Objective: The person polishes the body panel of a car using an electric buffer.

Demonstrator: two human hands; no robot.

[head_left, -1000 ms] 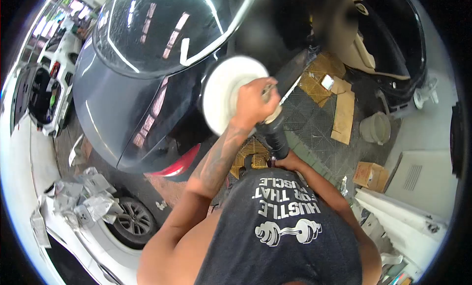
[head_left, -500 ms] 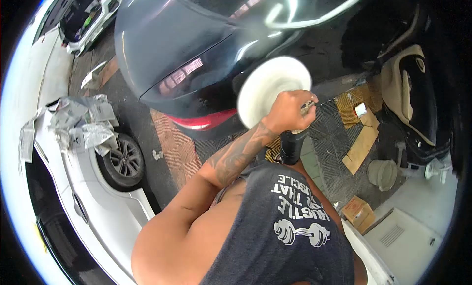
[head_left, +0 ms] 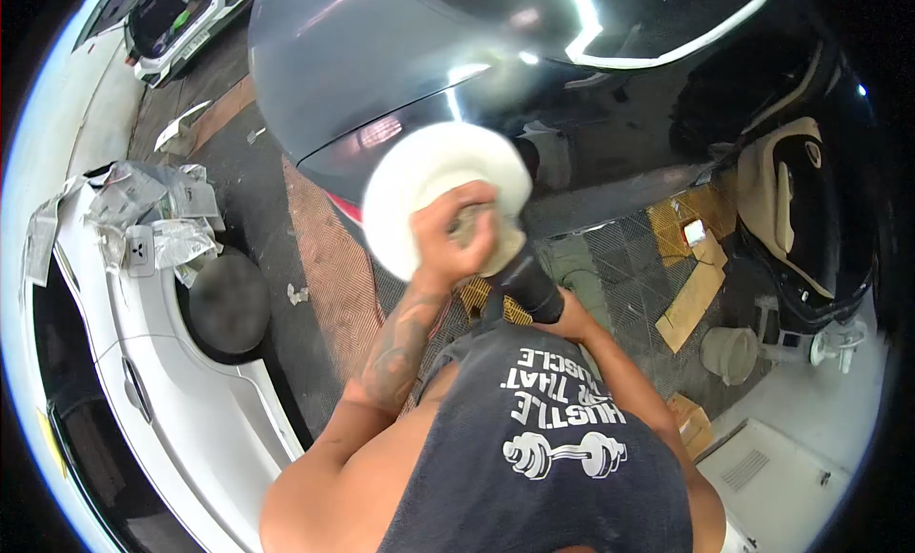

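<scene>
On the far left, a glossy white car (head_left: pixel 200 400) is standing with crumpled, silvery plastic sheets (head_left: pixel 152 205) draping over it. Their edges are hanging loose, so a brushing elbow could be pulling them down. A reddish, ribbed floor mat (head_left: pixel 319 276) is lying to their right, and its edge could be catching a shoe.

In the middle, a large, shiny, dark grey-to-black car (head_left: pixel 629 114) is showing a sliver of red tail light (head_left: pixel 344 207) beside a round white polishing pad (head_left: pixel 393 195). The left hand (head_left: pixel 453 236) is gripping the head of the black-bodied power polisher (head_left: pixel 524 281), which is sitting in front of the torso and overlapping the car's rear corner. Whether the pad is touching paint or spinning, I cannot tell. If it is running tilted, its rim could be biting into the lamp edge; heavy pressure on one spot could be scorching the finish.

The right hand (head_left: pixel 569 317) appears to be gripping the polisher's rear end, its fingers partly hidden; a slack hold could be letting the tool twist. Just below, a dark grey printed shirt (head_left: pixel 572 477) is hanging close enough to be snagging.

Farther right, a flat brown cardboard strip (head_left: pixel 688 307) is lying on the floor and could be sliding underfoot.
</scene>
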